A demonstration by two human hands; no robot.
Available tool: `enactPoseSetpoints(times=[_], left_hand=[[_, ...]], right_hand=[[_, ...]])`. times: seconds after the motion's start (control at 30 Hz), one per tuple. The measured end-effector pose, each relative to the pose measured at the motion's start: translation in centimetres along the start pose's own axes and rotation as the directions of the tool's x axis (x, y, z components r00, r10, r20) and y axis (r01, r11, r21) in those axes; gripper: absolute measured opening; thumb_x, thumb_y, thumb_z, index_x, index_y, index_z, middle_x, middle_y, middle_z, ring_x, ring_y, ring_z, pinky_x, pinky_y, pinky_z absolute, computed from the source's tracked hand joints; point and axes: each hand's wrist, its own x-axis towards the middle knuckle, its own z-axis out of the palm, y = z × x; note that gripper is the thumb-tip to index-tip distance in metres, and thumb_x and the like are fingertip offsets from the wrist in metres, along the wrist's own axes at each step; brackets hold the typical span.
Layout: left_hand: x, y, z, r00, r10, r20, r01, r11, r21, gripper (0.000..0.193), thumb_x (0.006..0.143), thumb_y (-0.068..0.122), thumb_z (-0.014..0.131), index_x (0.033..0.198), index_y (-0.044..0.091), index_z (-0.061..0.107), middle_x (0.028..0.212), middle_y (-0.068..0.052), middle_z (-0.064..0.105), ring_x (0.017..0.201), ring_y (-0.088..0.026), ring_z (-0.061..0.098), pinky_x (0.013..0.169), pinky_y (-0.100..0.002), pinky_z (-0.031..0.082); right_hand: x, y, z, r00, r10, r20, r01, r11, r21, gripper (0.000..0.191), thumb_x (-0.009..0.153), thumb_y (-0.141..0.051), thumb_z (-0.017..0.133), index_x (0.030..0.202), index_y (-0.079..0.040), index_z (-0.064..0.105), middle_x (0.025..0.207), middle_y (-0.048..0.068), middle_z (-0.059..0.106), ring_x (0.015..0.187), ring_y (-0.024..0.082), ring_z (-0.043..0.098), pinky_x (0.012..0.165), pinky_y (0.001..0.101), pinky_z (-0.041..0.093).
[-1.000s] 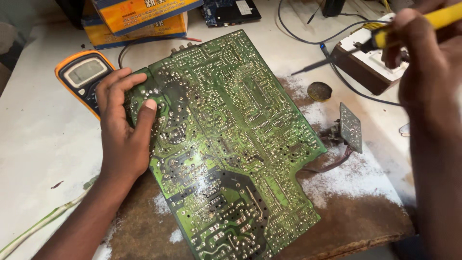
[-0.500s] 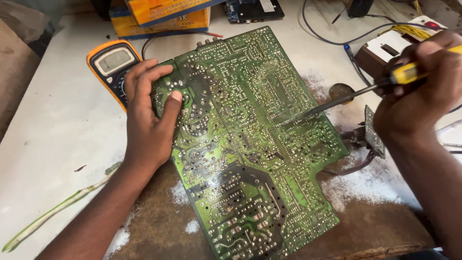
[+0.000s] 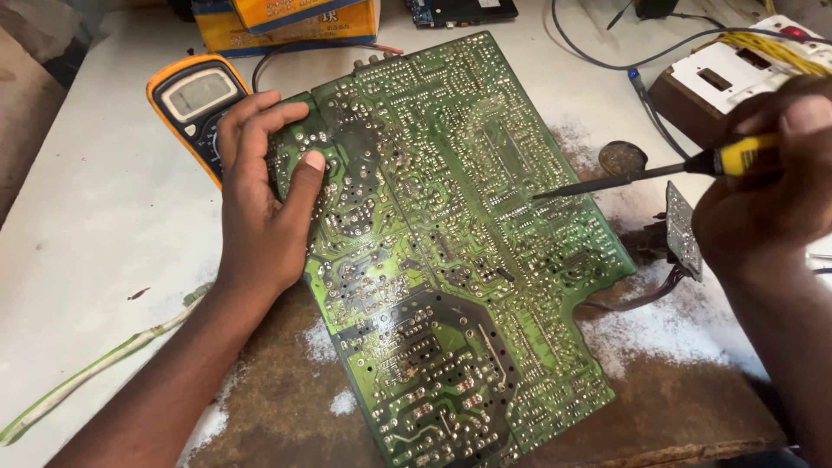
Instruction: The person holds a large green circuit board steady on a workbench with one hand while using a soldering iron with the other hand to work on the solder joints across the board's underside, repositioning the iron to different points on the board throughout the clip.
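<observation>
A large green circuit board (image 3: pixel 451 251) lies solder side up on the worn white table (image 3: pixel 95 225). My left hand (image 3: pixel 260 208) grips the board's left edge, thumb pressed on its surface. My right hand (image 3: pixel 771 182) at the right holds a soldering iron (image 3: pixel 659 172) with a yellow and black handle. Its dark tip rests on the board's right part, near the middle of that side.
An orange multimeter (image 3: pixel 195 100) lies behind my left hand. A brown and white socket box (image 3: pixel 737 78) with cables stands at the back right. A small round tin (image 3: pixel 622 158) and a small upright board (image 3: pixel 680 230) sit beside the big board. Orange boxes (image 3: pixel 286 22) lie at the back.
My right hand has come down from the socket box with the soldering iron and brought its tip onto the board. My left hand stays on the board's left edge.
</observation>
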Motion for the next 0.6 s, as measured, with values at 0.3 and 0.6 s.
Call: enactPoseSetpoints(times=[0.3,0.6], left_hand=[[-0.1,-0.5,0.0,1.000,-0.005,0.016,0.005,1.000,0.007,0.036,0.109,0.017,0.060,0.141,0.003,0.055,0.152,-0.017,0.039,0.149,-0.030,0.041,0.127,-0.044,0.037],[-0.2,-0.5,0.0,1.000,0.013,0.020,-0.013,0.999,0.029,0.035,0.110,0.016,0.061,0.143,0.003,0.055,0.154,-0.016,0.039,0.151,-0.031,0.041,0.128,-0.044,0.036]], right_hand=[[1.9,-5.7,-0.4,0.820,-0.354,0.449,0.438,0.894,-0.095,0.039,0.082,0.010,0.059,0.099,-0.018,0.039,0.099,0.012,0.052,0.066,0.022,0.053,0.056,0.0354,0.052],[2.4,-6.7,1.2,0.786,-0.427,0.447,0.507,0.859,-0.071,0.032,0.097,0.001,0.057,0.116,-0.021,0.045,0.097,0.010,0.053,0.067,0.024,0.056,0.059,0.0380,0.054]])
